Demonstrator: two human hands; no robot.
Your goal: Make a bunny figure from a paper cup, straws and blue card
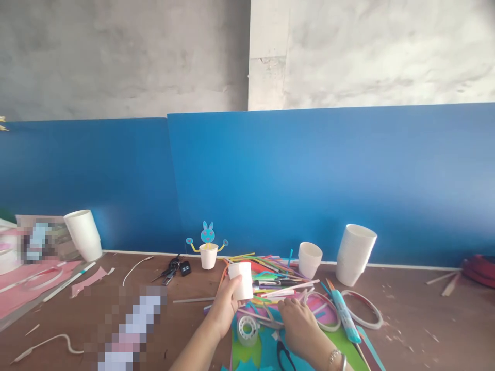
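My left hand (pixel 225 308) is wrapped round a white paper cup (pixel 243 282), held upright above the craft pile. My right hand (pixel 297 322) reaches over the coloured paper sheets (pixel 266 346), its fingers curled down together. What they pinch, if anything, is hidden. Beneath and behind the hands lie many coloured strips (pixel 266 265) and pens (pixel 276 283). A roll of clear tape (pixel 247 330) stands between my hands. Close below the right hand are the dark handles of scissors (pixel 285 356). To its right lies a turquoise glue tube (pixel 345 314).
A cup with a blue paper rabbit (pixel 208 252) stands by the blue panel, with keys (pixel 174 269) to its left. White cup stacks stand at right (pixel 353 255) and left (pixel 85 236), plus a smaller one (pixel 309 260). White rings of strip (pixel 373 322) lie at right.
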